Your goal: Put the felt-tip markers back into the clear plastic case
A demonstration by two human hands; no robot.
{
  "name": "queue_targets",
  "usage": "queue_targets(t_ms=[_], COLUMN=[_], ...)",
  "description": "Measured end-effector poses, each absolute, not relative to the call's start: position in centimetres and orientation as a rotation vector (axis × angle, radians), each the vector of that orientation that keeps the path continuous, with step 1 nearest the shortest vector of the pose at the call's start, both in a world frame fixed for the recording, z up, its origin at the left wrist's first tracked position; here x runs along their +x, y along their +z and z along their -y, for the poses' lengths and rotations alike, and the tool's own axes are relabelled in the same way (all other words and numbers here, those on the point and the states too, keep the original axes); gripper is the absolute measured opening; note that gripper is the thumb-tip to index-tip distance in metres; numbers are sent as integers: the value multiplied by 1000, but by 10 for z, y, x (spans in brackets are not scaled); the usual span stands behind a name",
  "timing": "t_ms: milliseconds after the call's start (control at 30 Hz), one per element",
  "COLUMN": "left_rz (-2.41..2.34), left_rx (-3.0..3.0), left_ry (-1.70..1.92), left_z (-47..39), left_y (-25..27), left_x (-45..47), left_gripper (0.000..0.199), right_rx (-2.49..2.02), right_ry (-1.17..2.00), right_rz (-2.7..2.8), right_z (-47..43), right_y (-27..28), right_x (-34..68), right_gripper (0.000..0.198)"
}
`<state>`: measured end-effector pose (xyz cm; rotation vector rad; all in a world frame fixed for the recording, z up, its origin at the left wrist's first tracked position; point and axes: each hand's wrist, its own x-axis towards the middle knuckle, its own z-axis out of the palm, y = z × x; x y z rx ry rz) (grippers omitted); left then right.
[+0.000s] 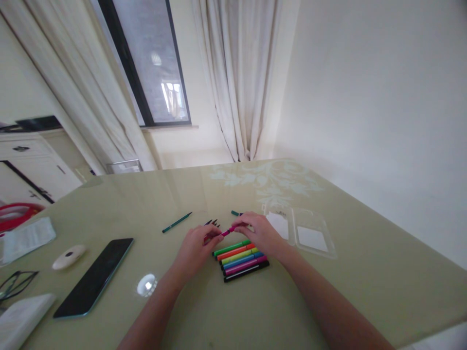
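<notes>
A pink marker pen [225, 233] is held level between my two hands. My left hand [199, 245] pinches its left part, and my right hand [260, 231] pinches the right end, which looks like the cap. A dark band shows between the two pink parts. Just below lies a row of capped markers in green, orange [235, 252], yellow, blue, magenta and black [246, 271]. Several dark pen tips [215, 223] poke out behind my left fingers; their barrels are hidden. An uncapped dark green marker [177, 222] lies further left. A dark green cap [235, 213] lies behind my right hand.
An open clear plastic case [330, 243] with white inserts lies right of my right hand. On the left are a dark tablet or phone [95, 277], a white oval object [68, 257], glasses [16, 284] and a tissue pack [29, 239]. A small shiny round object [147, 285] lies beside my left forearm.
</notes>
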<state>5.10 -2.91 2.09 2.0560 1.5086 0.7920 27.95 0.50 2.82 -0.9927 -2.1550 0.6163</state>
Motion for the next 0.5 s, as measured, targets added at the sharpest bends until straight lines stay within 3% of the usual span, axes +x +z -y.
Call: queue_targets(t_ms=[333,500], left_rz=[-1494,-1457], left_rx=[2039,2080], left_ry=[936,827], left_z=[31,30], left_y=[14,10], left_x=[59,59], left_gripper=[24,24], right_rx=[-1001,-1069], right_ry=[793,765], right_rz=[2027,2022], right_z=[1,-4], right_y=[33,31], right_x=[275,278], right_gripper=[15,16])
